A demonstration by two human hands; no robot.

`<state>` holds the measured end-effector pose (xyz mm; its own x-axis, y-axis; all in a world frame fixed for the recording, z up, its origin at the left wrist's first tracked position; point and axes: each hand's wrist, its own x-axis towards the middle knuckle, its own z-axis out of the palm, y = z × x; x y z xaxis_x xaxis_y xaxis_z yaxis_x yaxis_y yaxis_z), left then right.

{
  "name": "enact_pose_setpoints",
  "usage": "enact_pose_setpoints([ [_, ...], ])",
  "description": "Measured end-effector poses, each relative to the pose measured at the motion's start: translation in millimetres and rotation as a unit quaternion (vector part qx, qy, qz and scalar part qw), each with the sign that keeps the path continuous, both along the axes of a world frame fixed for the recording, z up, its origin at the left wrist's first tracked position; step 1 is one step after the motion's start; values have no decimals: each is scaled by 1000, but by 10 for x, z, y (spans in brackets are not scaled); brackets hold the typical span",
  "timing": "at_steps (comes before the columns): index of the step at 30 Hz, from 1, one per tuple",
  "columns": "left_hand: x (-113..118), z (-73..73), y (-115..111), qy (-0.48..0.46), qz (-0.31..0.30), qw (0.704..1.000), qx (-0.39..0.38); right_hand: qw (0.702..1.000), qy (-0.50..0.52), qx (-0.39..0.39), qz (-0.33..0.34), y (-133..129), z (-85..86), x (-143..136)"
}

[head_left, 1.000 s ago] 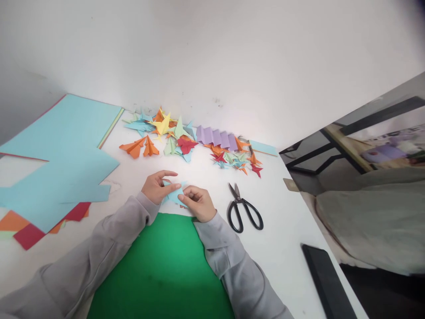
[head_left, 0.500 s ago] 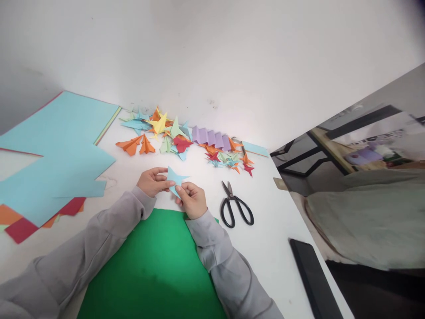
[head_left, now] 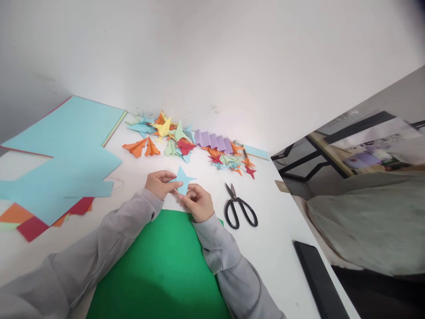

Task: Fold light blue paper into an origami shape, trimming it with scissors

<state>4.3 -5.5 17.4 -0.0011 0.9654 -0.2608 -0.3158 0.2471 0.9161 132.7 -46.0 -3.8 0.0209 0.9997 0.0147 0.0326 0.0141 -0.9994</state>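
A small light blue paper star (head_left: 183,180) with pointed arms is held up between my two hands, above the white table. My left hand (head_left: 162,184) pinches it from the left, thumb lying across its front. At its lower right, my right hand (head_left: 199,201) grips the bottom point between thumb and fingers. Below my wrists lies a large green sheet (head_left: 159,261). Black-handled scissors (head_left: 236,206) rest to the right of my right hand, blades slightly apart and pointing away.
Folded paper pieces in several colours, with a yellow star (head_left: 164,127), orange folds (head_left: 137,147) and a purple pleated strip (head_left: 212,141), lie along the wall. Light blue sheets (head_left: 79,173) cover the left side. A black flat object (head_left: 317,279) sits near the right edge.
The paper star has turned more upright and faces me more squarely. My right thumb has slid from its middle down to its lower point. The whole view has shifted slightly.
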Motion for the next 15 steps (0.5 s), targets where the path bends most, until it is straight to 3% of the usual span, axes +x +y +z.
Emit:
enact_pose_setpoints([
  [3,-6,-1,20,-35,17,999,-15,994,-75,34,-71,-15,-26,152],
  [7,-19,-36,50,-87,8,996,-29,933,-125,53,-334,-23,-106,483],
  [8,-20,-40,51,-95,5,995,-29,918,-129,46,-373,-46,-130,567],
  [11,-21,-37,44,-115,1,993,-25,878,-245,57,-406,-182,-179,803],
  [13,-20,-29,38,-121,-2,992,-22,812,-361,91,-450,-290,-190,945],
  [15,-21,-25,37,-123,-4,992,-19,763,-453,79,-453,-370,-193,1057],
])
